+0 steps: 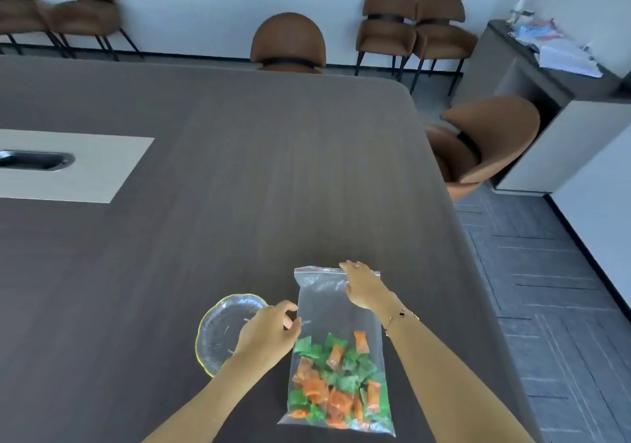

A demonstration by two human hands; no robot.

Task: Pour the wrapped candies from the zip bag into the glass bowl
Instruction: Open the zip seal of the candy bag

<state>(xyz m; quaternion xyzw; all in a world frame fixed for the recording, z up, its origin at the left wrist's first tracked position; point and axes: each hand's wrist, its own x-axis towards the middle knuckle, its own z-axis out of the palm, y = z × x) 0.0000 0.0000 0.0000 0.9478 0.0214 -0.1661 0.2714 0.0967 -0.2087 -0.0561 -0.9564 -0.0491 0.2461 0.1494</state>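
1. The zip bag (336, 347) lies flat on the table (239, 186), candies (336, 388) bunched at the end farthest from the right hand (363, 287).
2. Right hand rests on the seal end, likely to open it; whether it pinches is unclear.
3. Left hand (269, 331) pinches the bag's side edge, steadying it; glass bowl (218, 333) sits empty just beyond that hand.

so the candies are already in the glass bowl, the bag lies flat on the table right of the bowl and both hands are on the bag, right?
Not quite. The head view shows the green and orange candies still inside the zip bag, and the glass bowl holds none. The rest stands: the bag lies flat on the table to the right of the bowl, with the left hand at its side edge and the right hand at its top.
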